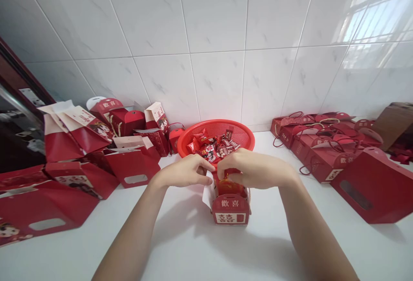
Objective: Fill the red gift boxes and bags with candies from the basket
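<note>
A small red gift box (231,210) with Chinese characters on its front stands upright on the white table, its top open and a white-sided flap (208,192) sticking out to the left. My left hand (189,170) is closed at that flap, thumb and fingers on its upper edge. Over the opening, my right hand (247,168) curls its fingers down into the box, by something shiny red and gold inside; what its fingertips hold is hidden. Right behind the box sits a red plastic basket (247,138) with wrapped sweets (211,152).
Several red boxes (135,165) crowd the left side of the table (180,251). More boxes with rope handles (318,152) line the right, with a large red box (371,186) nearer. A brown bag (393,121) is at far right. The tiled wall (216,14) rises behind.
</note>
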A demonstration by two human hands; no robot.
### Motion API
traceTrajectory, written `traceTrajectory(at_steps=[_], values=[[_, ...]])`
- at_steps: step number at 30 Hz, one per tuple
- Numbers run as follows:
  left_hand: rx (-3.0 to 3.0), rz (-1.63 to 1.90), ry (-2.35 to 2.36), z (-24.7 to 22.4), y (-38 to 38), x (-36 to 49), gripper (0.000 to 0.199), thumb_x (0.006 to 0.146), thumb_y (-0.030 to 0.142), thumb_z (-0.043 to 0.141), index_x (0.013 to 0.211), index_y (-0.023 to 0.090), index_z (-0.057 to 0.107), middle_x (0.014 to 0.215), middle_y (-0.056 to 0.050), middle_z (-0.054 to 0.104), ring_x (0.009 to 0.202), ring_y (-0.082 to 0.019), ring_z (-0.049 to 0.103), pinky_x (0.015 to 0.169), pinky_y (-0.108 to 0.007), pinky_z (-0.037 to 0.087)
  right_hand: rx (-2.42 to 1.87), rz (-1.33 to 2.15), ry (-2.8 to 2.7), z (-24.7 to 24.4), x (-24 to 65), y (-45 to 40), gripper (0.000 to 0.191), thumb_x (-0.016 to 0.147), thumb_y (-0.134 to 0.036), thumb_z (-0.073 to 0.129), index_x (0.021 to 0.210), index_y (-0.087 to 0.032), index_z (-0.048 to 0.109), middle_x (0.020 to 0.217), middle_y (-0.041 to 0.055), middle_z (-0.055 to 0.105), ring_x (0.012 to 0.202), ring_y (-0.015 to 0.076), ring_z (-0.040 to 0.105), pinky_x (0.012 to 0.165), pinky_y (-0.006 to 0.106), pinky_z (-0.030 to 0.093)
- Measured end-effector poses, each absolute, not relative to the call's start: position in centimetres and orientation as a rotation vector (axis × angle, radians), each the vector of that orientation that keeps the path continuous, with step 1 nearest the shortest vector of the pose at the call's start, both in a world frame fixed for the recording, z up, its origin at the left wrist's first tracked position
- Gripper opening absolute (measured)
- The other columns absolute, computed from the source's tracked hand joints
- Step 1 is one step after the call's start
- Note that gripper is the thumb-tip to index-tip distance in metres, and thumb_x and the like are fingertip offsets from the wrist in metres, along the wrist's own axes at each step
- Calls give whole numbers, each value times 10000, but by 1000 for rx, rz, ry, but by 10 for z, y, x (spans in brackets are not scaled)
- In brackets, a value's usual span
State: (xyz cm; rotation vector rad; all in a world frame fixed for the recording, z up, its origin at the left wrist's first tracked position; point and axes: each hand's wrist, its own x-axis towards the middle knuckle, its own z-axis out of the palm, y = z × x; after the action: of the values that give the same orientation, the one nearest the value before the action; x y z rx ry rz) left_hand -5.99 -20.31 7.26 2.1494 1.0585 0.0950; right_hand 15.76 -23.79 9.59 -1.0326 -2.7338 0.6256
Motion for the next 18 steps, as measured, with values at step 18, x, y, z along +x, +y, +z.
traceTrajectory(at_steps=[18], values=[[2272,90,1139,73,-211,-57,289,811,387,565,940,208,751,747,-9,658,621,-151,536,533,-248,320,-1319,569,-2705,91,166,-232,179,819,-103,584,941,-178,690,900,70,689,800,183,577,538,248,356]])
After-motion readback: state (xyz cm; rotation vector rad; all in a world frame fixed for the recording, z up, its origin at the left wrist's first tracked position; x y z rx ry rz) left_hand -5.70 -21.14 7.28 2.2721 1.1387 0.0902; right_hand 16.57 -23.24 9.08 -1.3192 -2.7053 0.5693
